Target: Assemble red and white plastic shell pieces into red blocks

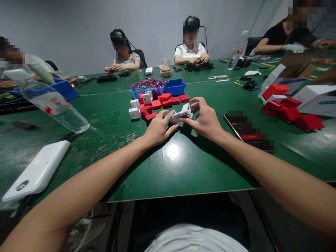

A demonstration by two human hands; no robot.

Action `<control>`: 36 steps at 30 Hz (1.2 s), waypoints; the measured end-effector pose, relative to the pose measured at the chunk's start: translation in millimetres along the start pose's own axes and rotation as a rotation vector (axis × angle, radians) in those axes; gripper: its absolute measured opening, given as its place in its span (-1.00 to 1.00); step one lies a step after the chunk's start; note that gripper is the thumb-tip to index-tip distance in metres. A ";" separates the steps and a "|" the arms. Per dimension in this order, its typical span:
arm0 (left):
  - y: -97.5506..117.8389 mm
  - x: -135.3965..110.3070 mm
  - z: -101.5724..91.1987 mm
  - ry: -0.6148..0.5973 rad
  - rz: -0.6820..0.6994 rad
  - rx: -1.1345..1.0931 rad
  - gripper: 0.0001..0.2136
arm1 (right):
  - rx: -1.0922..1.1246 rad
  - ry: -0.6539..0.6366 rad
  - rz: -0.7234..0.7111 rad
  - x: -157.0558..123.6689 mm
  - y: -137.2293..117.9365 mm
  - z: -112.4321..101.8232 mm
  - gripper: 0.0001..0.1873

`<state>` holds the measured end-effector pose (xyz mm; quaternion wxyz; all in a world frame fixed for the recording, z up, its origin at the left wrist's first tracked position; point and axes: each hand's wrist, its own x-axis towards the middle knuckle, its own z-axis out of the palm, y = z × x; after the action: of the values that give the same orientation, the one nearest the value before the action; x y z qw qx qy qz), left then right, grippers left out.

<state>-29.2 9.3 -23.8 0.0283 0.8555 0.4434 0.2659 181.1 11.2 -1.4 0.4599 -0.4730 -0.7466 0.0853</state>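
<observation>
Both my hands meet over a small white folded box (182, 114) on the green table (183, 164). My left hand (157, 128) pinches its near left end, fingers curled. My right hand (204, 118) grips its right side with thumb and fingers bent around it. Just beyond lie several small red boxes (164, 102) and a few white boxes (135, 112) in a loose cluster.
Blue bins (175, 86) with coloured wires stand behind the boxes. A clear water bottle (52, 103) lies at left, a white power bank (38, 171) near the left edge, a dark phone (246, 131) and more red boxes (291, 112) at right. Several people work across the table.
</observation>
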 end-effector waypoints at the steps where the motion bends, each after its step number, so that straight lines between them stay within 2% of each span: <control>1: 0.4 0.0 -0.4 -0.008 -0.003 0.002 -0.43 | 0.006 0.013 -0.012 0.6 -1.1 -1.1 -0.39; 11: 7.1 0.4 -7.3 -0.092 -0.001 0.053 -0.48 | 0.072 0.063 -0.124 1.8 -0.6 -3.3 -0.42; 18: 7.7 0.3 -7.2 -0.148 0.016 0.072 -0.47 | 0.037 0.081 -0.195 1.0 -4.7 -3.6 -0.46; 22: 7.3 0.3 -6.5 -0.142 0.011 0.044 -0.45 | -0.005 0.048 -0.246 1.3 -3.9 -3.4 -0.49; 29: 3.2 0.0 -3.6 -0.101 0.060 -0.015 -0.52 | -0.055 -0.058 -0.256 0.5 -2.8 -4.0 -0.50; 36: 3.8 0.1 -4.9 -0.090 0.118 -0.093 -0.54 | -0.070 -0.065 -0.317 0.2 1.5 -1.6 -0.53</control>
<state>-28.6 6.2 -18.5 0.0723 0.8890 0.3776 0.2488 183.2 11.6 -1.3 0.4266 -0.3619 -0.8289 0.0007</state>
